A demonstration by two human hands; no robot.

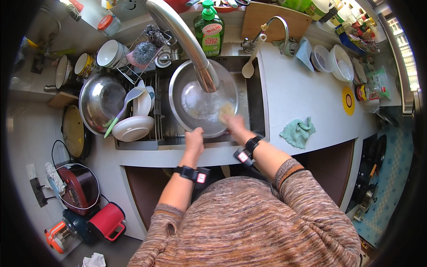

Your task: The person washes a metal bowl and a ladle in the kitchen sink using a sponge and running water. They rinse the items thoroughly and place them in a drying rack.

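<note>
A wide stainless steel basin (186,110) sits in the kitchen sink (257,110), under the curved metal faucet (200,63). My left hand (194,142) grips the basin's near rim, thumb on top. In my right hand (236,126) is a blurred yellowish scrubbing sponge (227,112), pressed to the basin's inner wall at the near right. Motion blur hides the sponge's exact shape. No running water can be made out at the faucet's mouth. Both wrists wear black straps with small devices.
Left of the sink, a dish rack (156,110) stands beside plates (133,128) and another steel bowl (100,100). A green pump bottle (209,33) is behind the faucet. A pale spoon (248,68) leans at the sink's back right corner. A green cloth (299,132) lies on the right counter.
</note>
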